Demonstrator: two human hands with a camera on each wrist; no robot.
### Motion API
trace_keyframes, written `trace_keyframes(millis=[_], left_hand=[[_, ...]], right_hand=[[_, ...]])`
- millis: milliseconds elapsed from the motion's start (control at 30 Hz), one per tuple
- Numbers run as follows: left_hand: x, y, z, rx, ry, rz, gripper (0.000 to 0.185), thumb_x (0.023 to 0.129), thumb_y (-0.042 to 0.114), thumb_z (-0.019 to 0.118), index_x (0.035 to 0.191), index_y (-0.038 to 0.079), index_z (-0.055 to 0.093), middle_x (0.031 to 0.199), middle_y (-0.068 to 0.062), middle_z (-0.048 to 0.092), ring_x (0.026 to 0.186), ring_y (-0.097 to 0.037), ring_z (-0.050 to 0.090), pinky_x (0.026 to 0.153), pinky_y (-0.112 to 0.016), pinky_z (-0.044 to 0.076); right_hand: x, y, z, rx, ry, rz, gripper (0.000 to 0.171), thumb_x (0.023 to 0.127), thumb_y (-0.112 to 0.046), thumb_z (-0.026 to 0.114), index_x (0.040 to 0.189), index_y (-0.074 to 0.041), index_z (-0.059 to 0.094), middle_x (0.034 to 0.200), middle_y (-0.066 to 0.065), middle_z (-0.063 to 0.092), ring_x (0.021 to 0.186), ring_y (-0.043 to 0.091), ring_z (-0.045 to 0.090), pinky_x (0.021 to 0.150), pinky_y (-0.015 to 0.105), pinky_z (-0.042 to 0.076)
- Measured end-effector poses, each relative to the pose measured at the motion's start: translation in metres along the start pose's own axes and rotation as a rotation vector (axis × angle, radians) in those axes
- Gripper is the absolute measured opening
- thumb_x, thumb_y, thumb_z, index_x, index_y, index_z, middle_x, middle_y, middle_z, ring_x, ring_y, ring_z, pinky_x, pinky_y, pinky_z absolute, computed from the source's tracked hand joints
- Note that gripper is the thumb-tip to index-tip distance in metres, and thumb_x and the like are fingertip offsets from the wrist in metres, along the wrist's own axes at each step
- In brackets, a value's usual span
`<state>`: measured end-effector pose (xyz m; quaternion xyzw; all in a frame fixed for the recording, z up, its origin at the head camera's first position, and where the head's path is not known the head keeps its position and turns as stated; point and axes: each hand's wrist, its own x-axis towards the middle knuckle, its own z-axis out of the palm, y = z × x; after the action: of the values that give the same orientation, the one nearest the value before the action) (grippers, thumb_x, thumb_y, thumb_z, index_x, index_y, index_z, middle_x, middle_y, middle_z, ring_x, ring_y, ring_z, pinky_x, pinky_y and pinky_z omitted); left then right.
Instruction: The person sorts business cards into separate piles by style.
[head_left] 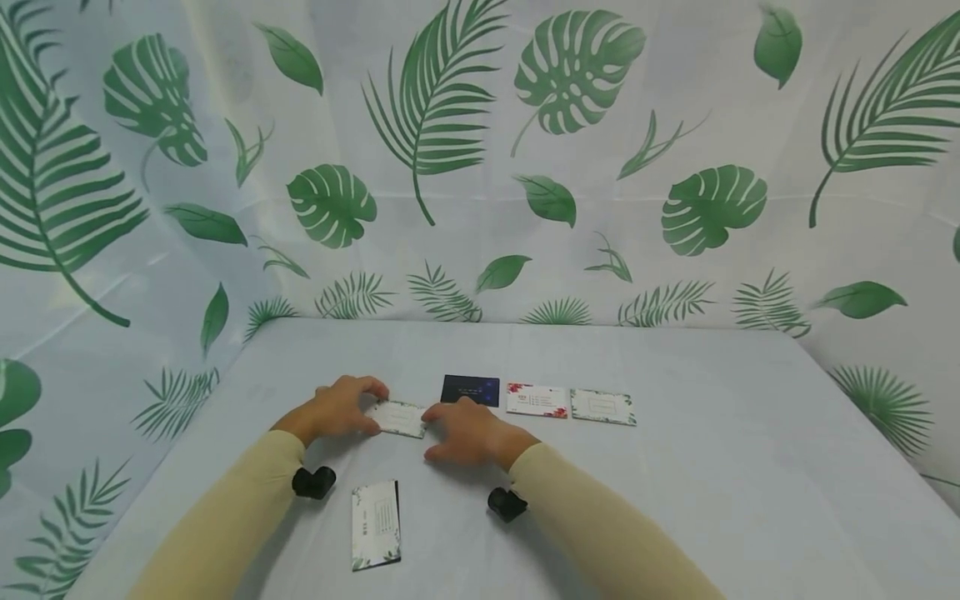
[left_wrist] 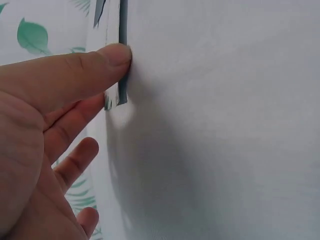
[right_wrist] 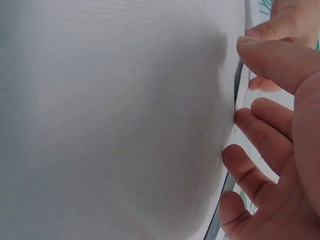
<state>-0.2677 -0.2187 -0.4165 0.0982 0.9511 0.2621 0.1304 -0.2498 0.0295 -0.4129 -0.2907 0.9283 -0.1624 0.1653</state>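
From the head view, the left hand [head_left: 339, 408] and right hand [head_left: 467, 432] pinch opposite ends of a white card [head_left: 396, 417] lying on the counter [head_left: 675, 500], left of a dark card [head_left: 470, 389], a floral card [head_left: 537, 400] and a leaf-bordered card [head_left: 603, 407]. Another card [head_left: 376, 524] lies nearer. The left wrist view alone shows the thumb [left_wrist: 75, 75] pressing the card's edge [left_wrist: 122, 60]; the right wrist view shows spread fingers [right_wrist: 260, 125] against it.

Five small rectangular paper cards lie on the white cloth-covered table [head_left: 675, 467]. Four are white with printed borders: one between the hands [head_left: 396, 417], one nearer the person [head_left: 376, 525], one with red flowers [head_left: 537, 400] and one leaf-edged [head_left: 603, 407]. One is dark blue [head_left: 470, 389].
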Motion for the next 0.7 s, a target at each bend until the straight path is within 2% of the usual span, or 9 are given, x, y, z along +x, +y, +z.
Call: trace_keyframes(millis=[133, 300, 367, 567, 700], left_hand=[[-0.006, 0.004, 0.003, 0.022, 0.008, 0.008, 0.042, 0.077, 0.02, 0.087, 0.114, 0.018, 0.066, 0.131, -0.006, 0.061, 0.116, -0.031, 0.046, 0.096, -0.057, 0.03], [-0.013, 0.011, 0.012, 0.002, 0.014, 0.021, 0.043, 0.075, 0.024, 0.089, 0.111, 0.02, 0.065, 0.126, -0.001, 0.061, 0.116, -0.027, 0.044, 0.096, -0.053, 0.029], [-0.015, 0.014, 0.015, -0.004, 0.014, 0.045, 0.044, 0.074, 0.024, 0.089, 0.111, 0.019, 0.065, 0.124, 0.0, 0.062, 0.117, -0.027, 0.045, 0.096, -0.053, 0.028], [-0.02, 0.023, 0.017, -0.02, 0.019, 0.073, 0.044, 0.073, 0.023, 0.089, 0.11, 0.02, 0.065, 0.122, 0.002, 0.063, 0.12, -0.025, 0.048, 0.097, -0.052, 0.029], [-0.021, 0.029, 0.018, -0.013, 0.033, 0.112, 0.044, 0.074, 0.024, 0.088, 0.111, 0.019, 0.065, 0.122, 0.002, 0.062, 0.122, -0.026, 0.048, 0.097, -0.052, 0.028]], right_hand=[[-0.004, 0.004, 0.0, -0.003, 0.011, -0.022, 0.053, 0.089, -0.04, 0.074, 0.138, -0.022, 0.06, 0.132, 0.003, 0.06, 0.119, 0.023, 0.051, 0.101, 0.043, 0.041], [-0.01, 0.007, 0.003, 0.024, 0.04, 0.0, 0.055, 0.087, -0.037, 0.076, 0.137, -0.021, 0.06, 0.126, 0.003, 0.061, 0.114, 0.023, 0.052, 0.097, 0.043, 0.043], [-0.012, 0.009, 0.003, 0.035, 0.055, 0.011, 0.056, 0.086, -0.037, 0.078, 0.136, -0.021, 0.061, 0.124, 0.002, 0.061, 0.111, 0.023, 0.051, 0.095, 0.043, 0.044], [-0.016, 0.013, 0.002, 0.015, 0.117, -0.022, 0.056, 0.085, -0.036, 0.078, 0.135, -0.016, 0.062, 0.126, 0.002, 0.063, 0.109, 0.023, 0.052, 0.095, 0.042, 0.043], [-0.022, 0.018, -0.002, 0.052, 0.144, -0.025, 0.055, 0.085, -0.032, 0.079, 0.134, -0.014, 0.063, 0.127, 0.004, 0.063, 0.112, 0.025, 0.052, 0.098, 0.045, 0.042]])
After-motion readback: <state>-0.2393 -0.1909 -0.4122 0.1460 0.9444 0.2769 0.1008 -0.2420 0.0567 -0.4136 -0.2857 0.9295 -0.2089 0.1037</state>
